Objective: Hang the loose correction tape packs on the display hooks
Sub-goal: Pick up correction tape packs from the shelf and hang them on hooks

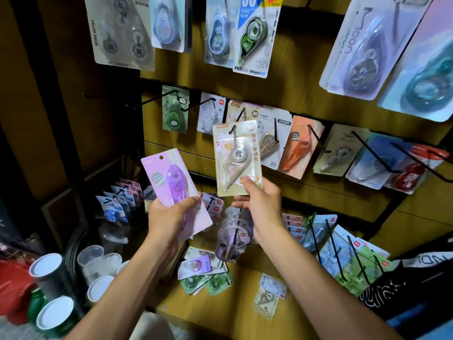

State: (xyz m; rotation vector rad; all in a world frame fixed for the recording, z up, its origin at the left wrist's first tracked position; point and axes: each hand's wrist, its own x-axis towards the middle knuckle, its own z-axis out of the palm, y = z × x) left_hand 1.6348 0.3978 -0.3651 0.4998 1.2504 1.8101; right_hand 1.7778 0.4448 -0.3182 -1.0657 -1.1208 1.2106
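Note:
My left hand (169,214) grips the lower end of a pink pack with a purple correction tape (171,177), held tilted in front of the wooden display wall. My right hand (259,204) pinches the bottom edge of a beige pack with a clear tape (236,155) and holds it upright at a black hook (234,130) in the middle row; the pack's top hole sits at the hook's tip. Loose packs (203,273) lie on the wooden shelf below, with another loose pack (269,294) to the right.
Rows of black hooks carry hung packs: a green pack (174,111), an orange pack (300,148), large packs (382,47) at top right. Two long hooks (157,98) at middle left stick out nearly bare. White-lidded cups (55,312) stand at lower left.

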